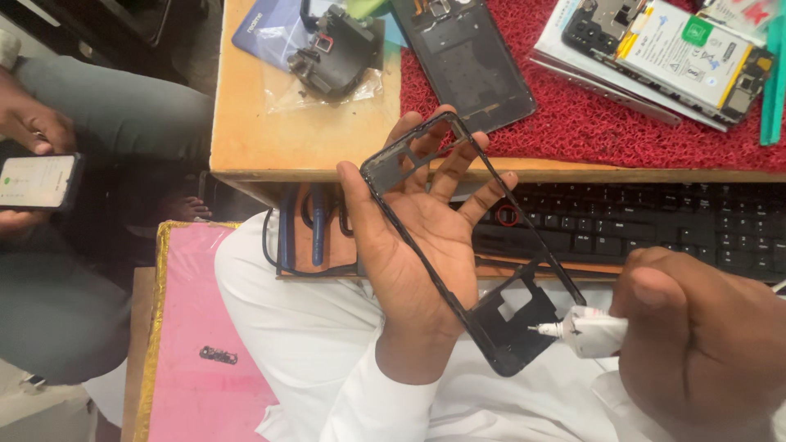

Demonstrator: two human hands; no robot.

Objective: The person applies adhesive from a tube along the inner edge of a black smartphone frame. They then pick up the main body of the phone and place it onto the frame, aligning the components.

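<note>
Glue work on a black phone middle frame (458,245), as it reads from the view. Left hand (422,237) lies palm up with fingers spread, cradling the frame across palm and fingertips rather than clenching it; the frame runs diagonally above the lap, its upper end by the fingertips at the desk edge, its lower plated end toward the right hand. Right hand (704,344) is closed firmly around a small white adhesive tube (585,331), the thin nozzle tip touching, or just short of, the frame's lower inner edge.

Judged step: laying adhesive along the rim at the lower end. A next move would call for a steady nozzle kept on the narrow ledge, light squeeze, and the left hand turning the frame to present the next side.

Around: black keyboard (655,225) on a tray beneath the wooden desk (254,123); red mat (589,123) carrying a dark phone back cover (467,57) and an opened phone with battery exposed (671,49). Pink surface (196,327) at lower left. Another person at far left holds a lit phone (37,182).
</note>
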